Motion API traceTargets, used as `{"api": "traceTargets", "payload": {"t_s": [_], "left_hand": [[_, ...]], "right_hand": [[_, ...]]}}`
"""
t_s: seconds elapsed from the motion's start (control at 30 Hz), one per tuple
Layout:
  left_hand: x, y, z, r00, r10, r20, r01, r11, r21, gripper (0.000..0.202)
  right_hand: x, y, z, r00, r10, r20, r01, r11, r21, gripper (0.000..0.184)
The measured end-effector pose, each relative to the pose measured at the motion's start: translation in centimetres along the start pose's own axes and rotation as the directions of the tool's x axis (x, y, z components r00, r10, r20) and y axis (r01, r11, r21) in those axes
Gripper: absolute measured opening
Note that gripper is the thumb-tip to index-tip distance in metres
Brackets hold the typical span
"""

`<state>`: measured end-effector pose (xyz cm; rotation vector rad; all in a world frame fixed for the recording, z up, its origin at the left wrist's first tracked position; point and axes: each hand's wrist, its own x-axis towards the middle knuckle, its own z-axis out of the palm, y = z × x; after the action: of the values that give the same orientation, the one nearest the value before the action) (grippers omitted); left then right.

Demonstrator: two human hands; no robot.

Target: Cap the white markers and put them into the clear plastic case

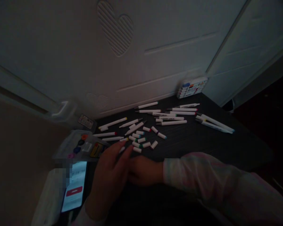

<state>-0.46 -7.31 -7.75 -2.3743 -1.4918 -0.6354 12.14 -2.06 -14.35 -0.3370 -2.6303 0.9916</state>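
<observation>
My left hand (110, 171) is at the front of the dark table, its fingers bent toward the right. A small white piece (122, 150), perhaps a marker end, shows between its finger and thumb; what it grips is unclear in the dim light. Close against it, my right hand (143, 171) is curled closed, fingertips hidden behind the left. Just beyond lie several short white marker caps (141, 140) with coloured bands. Uncapped white markers (135, 128) are scattered behind the caps, and more markers (175, 118) lie to the right.
At the left are a clear plastic case (72, 144) with coloured round pieces, a yellow-labelled item (97, 150) and a lit phone (75, 185). A boxed set (192, 87) leans against the white panel (155, 69) behind the dark table (245, 144).
</observation>
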Motion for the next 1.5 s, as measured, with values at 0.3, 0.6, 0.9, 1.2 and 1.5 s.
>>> {"api": "traceTargets", "payload": {"t_s": [0.3,0.6,0.9,1.2,1.5], "left_hand": [[-4.1,-2.6,5.5,0.948,-0.277,0.154,0.261,0.958,0.117,0.034],[-2.2,-0.4,6.2,0.984,-0.154,0.087,0.145,0.984,0.107,0.03],[1.9,0.6,8.2,0.999,-0.027,0.021,0.026,0.999,0.022,0.033],[2.1,-0.2,8.2,0.999,0.009,-0.033,-0.011,0.999,-0.049,0.031],[1.9,-1.4,8.3,1.0,0.013,-0.028,-0.015,0.996,-0.084,0.029]], "right_hand": [[-0.8,0.1,0.4,0.968,-0.236,-0.08,0.201,0.929,-0.312,0.019],[-3.5,2.4,-3.3,0.855,-0.241,-0.46,0.056,0.923,-0.38,0.016],[-4.3,5.0,-6.8,0.679,-0.023,-0.734,-0.231,0.942,-0.243,0.014],[-4.3,5.7,-6.9,0.692,0.057,-0.72,-0.307,0.925,-0.222,0.016],[-4.3,6.2,-7.2,0.685,0.111,-0.72,-0.34,0.923,-0.181,0.015]]}}
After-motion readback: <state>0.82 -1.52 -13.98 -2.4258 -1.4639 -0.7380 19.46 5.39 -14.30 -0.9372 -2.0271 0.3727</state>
